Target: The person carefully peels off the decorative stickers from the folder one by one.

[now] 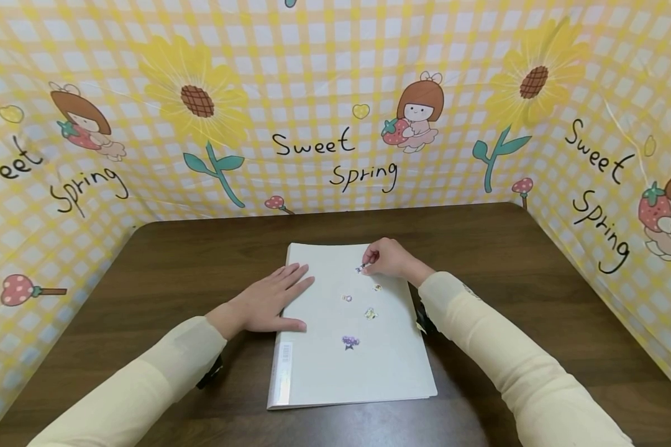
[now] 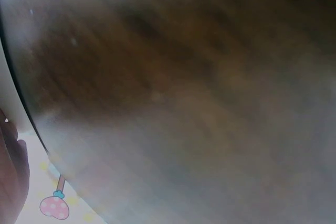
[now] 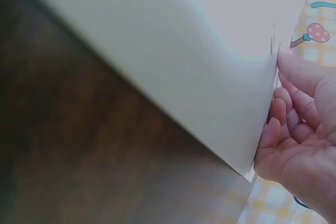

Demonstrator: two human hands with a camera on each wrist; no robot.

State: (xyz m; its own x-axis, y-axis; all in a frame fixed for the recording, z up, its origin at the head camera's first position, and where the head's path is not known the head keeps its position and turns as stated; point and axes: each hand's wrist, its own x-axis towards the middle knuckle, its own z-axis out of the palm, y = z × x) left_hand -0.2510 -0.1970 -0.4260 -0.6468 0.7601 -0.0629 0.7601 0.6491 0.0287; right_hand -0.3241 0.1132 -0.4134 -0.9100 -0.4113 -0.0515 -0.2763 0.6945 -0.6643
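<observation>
A white folder lies on the table, with a clear strip and a barcode label along its left edge. My left hand rests on its left side, fingers straight and spread. Near the folder's upper right, my right hand pinches a small bluish-purple sticker between thumb and finger, at the cover's surface. Below it on the cover are a small yellowish sticker, a pale pink one, a yellow-green one and a purple bouquet-like sticker. The right wrist view shows the curled fingers by the folder's edge.
The dark brown wooden table surrounds the folder. A yellow checked cloth with flowers and "Sweet Spring" lettering hangs behind and at both sides. Dark wrist devices show under both cream sleeves.
</observation>
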